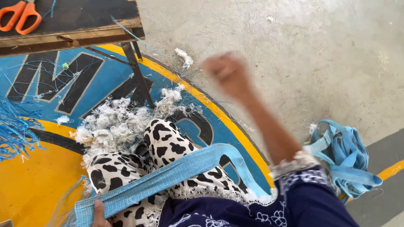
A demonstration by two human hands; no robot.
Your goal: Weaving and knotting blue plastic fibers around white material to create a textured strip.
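My right hand point(227, 72) is raised over the concrete floor, blurred with motion, fingers closed in a fist; I cannot tell whether it holds anything. My left hand point(99, 214) shows only at the bottom edge, its thumb pressing on the end of a wide light-blue woven strap point(168, 174). The strap runs across my lap, over black-and-white spotted trousers point(164, 145), and loops down toward my right side.
A pile of white frayed fibres point(113, 124) lies on the painted blue and yellow floor. Orange-handled scissors point(20, 16) rest on a dark wooden bench point(84, 29). Loose blue threads point(14, 126) hang at left. A heap of blue straps point(345, 157) sits at right.
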